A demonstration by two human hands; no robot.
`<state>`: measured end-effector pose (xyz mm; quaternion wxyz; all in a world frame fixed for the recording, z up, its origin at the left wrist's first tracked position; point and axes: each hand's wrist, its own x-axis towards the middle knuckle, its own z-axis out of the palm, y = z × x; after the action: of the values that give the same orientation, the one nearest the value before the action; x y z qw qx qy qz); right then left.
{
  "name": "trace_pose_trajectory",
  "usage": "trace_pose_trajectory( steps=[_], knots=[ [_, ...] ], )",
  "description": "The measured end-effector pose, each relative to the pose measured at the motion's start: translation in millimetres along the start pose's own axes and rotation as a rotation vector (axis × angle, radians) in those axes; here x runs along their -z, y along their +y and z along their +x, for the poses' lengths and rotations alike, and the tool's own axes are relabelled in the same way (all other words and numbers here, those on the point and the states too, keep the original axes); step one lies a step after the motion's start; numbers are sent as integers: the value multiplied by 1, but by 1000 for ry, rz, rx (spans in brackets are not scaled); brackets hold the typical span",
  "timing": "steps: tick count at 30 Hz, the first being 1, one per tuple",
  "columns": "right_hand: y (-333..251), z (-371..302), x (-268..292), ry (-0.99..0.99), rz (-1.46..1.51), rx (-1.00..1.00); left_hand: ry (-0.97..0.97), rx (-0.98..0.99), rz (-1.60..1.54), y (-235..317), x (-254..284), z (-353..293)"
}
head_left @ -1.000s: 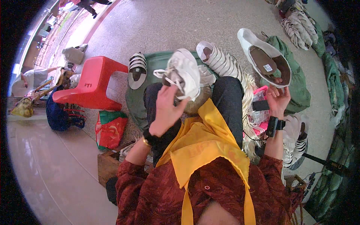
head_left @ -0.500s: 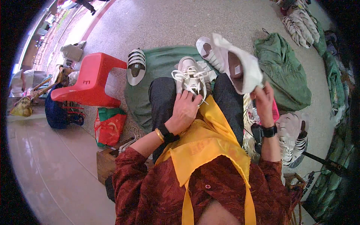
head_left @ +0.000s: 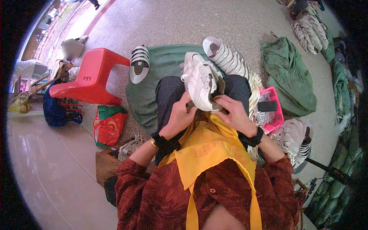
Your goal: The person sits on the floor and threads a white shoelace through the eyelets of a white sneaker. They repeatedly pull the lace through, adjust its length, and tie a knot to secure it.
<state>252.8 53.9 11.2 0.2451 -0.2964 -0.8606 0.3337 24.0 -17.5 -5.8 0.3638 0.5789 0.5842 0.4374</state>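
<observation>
Over my lap, a white shoe upper (head_left: 199,86) points away from me, tilted on its side with its brown lining showing along the collar. My right hand (head_left: 237,115) is closed on its heel end, fingers and thumb pinching the edge. My left hand (head_left: 181,118) is at the other side of the heel, thumb and fingers bent together against the edge. Part of another pale upper with a lace (head_left: 184,74) shows behind it, mostly hidden. A yellow apron (head_left: 203,149) covers my lap below my hands.
A row of nested white uppers (head_left: 232,61) lies beyond my right knee; a single upper (head_left: 139,67) lies left on the green cloth (head_left: 157,57). A red chair (head_left: 88,78) stands left. Right are a pink basket (head_left: 278,111), a green sack (head_left: 291,73) and more stacked uppers (head_left: 289,138).
My right hand has brought the white upper from the right down to the middle, over the laced one. My left hand has shifted slightly left and now meets its heel.
</observation>
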Motion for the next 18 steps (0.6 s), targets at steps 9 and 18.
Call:
trace_pose_trajectory(
  steps=[9, 18],
  knots=[
    [5, 22, -11, -269, -347, 127, 153, -210, 389, 27, 9, 14],
    [14, 27, -17, -428, -251, 211, 179, -190, 374, 10, 3, 21]
  ],
)
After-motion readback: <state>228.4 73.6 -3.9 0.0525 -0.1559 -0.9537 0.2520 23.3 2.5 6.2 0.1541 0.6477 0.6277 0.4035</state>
